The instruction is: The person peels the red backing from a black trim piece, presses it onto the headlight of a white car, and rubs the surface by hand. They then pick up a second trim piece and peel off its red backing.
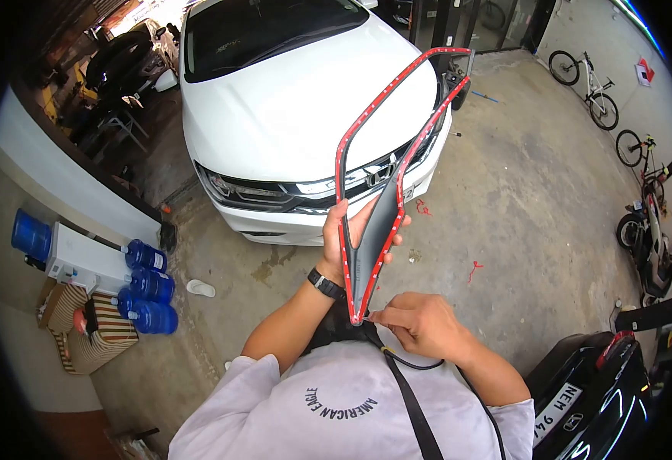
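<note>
My left hand (334,244), with a dark watch at the wrist, grips a black car trim piece (382,218) near its narrow lower half. The trim is a long, open frame, held up before my chest with its pointed end down. Red-backed adhesive tape (343,149) runs along its edges. My right hand (420,322) is closed in a pinch right at the pointed end; what sits between the fingertips is too small to make out.
Ahead stands a white car (274,115). Red tape scraps (474,270) lie on the concrete floor. Blue water bottles (152,287) and a white slipper (200,288) are at left. Bicycles (587,88) and a motorcycle (650,238) line the right wall; a black car (600,391) is behind right.
</note>
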The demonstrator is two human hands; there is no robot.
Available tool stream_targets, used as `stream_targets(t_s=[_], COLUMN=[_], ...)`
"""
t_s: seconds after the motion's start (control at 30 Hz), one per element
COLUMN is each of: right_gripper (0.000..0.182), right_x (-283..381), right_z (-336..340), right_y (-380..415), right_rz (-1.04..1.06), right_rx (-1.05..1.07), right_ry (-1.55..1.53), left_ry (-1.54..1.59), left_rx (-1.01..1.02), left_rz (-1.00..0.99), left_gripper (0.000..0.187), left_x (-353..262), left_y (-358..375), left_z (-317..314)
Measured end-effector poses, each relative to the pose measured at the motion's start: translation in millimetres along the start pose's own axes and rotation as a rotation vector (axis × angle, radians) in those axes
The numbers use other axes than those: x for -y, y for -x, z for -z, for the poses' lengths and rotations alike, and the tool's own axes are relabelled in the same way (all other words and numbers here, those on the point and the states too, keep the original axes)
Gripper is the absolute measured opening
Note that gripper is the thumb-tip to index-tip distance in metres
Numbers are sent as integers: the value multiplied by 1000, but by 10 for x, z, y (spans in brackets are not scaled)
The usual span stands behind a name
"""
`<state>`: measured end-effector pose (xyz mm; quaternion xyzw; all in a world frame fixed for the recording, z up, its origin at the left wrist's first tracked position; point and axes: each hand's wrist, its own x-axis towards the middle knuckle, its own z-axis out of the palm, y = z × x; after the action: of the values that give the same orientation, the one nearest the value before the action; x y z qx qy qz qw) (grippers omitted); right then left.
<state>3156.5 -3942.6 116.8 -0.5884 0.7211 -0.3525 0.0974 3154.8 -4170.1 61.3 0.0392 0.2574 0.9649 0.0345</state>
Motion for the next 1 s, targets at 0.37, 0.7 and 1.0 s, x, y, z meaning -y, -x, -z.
stream_targets(t_s=[0.37, 0.7, 1.0], right_gripper=[35, 30, 23], right_x=[14, -217, -30], right_z=[-10, -46, -23], right_y=[4, 167, 83], right_rz=[44, -170, 3], right_rx=[22, -104, -53], right_ry=[182, -262, -16], left_ry=[-47, -15, 9], left_rx=[-12, -5, -41], left_rz=[92, 106, 91], left_gripper=[103, 97, 98], left_x=[59, 102, 97], left_y=[-24, -14, -28], left_z=[213, 85, 109])
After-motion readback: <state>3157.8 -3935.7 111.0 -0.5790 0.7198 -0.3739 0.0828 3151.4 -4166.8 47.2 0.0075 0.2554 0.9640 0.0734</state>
